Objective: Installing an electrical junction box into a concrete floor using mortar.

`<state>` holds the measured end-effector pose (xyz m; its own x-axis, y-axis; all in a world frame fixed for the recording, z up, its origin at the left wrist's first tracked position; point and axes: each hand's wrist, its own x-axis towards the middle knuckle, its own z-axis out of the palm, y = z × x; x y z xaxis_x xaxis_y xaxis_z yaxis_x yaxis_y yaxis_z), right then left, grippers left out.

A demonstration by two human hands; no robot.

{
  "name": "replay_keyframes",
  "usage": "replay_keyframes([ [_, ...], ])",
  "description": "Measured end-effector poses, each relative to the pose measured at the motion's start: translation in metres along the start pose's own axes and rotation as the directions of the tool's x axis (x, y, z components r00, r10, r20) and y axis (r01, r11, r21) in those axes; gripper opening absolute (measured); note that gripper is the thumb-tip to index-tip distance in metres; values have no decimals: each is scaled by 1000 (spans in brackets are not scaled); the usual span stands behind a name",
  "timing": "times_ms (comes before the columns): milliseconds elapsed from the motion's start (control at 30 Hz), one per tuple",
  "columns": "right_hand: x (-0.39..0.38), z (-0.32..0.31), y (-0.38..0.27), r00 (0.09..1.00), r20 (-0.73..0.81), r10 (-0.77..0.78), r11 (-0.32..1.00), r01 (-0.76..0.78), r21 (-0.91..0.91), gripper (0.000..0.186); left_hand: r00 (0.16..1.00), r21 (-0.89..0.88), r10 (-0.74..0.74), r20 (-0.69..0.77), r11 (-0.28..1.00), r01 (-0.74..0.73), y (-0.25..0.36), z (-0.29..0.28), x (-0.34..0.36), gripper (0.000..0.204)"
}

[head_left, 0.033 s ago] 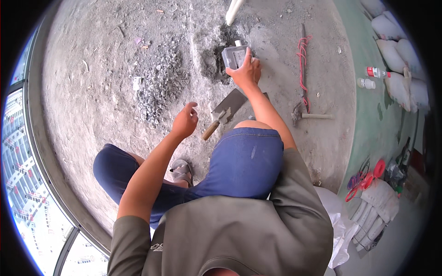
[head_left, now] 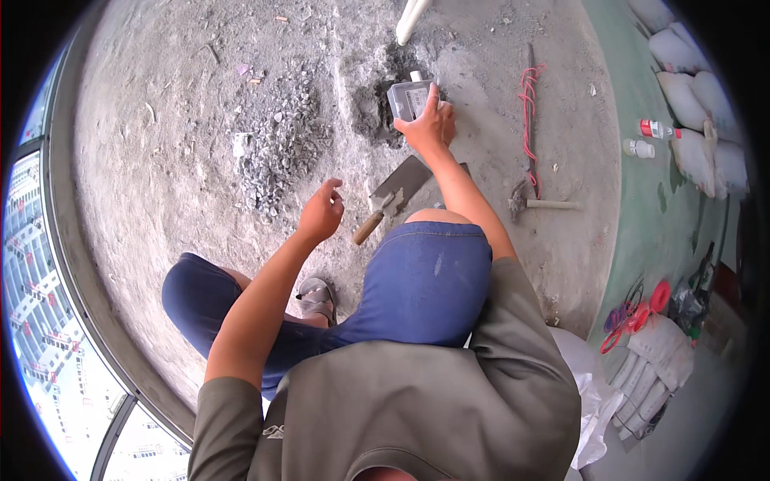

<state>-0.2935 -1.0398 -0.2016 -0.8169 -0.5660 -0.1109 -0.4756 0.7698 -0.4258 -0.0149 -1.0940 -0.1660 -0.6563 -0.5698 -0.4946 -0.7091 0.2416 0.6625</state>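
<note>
I saw the right hand point(head_left: 431, 128) clasping the box point(head_left: 407, 100), ahead and rightward of the left hand point(head_left: 322, 214), which hung half-open.

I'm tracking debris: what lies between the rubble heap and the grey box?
In the head view, dusty floor, then the rough hole nearer the grey box.

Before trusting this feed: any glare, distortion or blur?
Head view: the window glares at lower left, washing out detail; head view: the window's edge bows strongly; head view: the right hand and grey box look fairly sharp.
</note>
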Motion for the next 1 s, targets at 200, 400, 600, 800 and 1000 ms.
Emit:
replay_keyframes([
  [200,3,14,-18,996,51,68,989,-61,-134,118,998,-15,34,-59,999,-35,-14,0,-1,38],
  [400,0,15,-18,994,46,98,986,-91,-141,120,995,-214,-103,18,971,104,9,5,22,34],
  [600,-3,22,7,993,41,113,993,-115,38,106,972,-439,-205,113,868,234,54,14,70,30],
  [800,25,-20,57,946,198,-258,964,237,121,69,971,-467,-208,121,851,240,86,27,132,40],
  [1000,74,-38,48,759,437,-483,861,502,81,85,969,-227,-227,-96,953,200,76,56,189,51],
])
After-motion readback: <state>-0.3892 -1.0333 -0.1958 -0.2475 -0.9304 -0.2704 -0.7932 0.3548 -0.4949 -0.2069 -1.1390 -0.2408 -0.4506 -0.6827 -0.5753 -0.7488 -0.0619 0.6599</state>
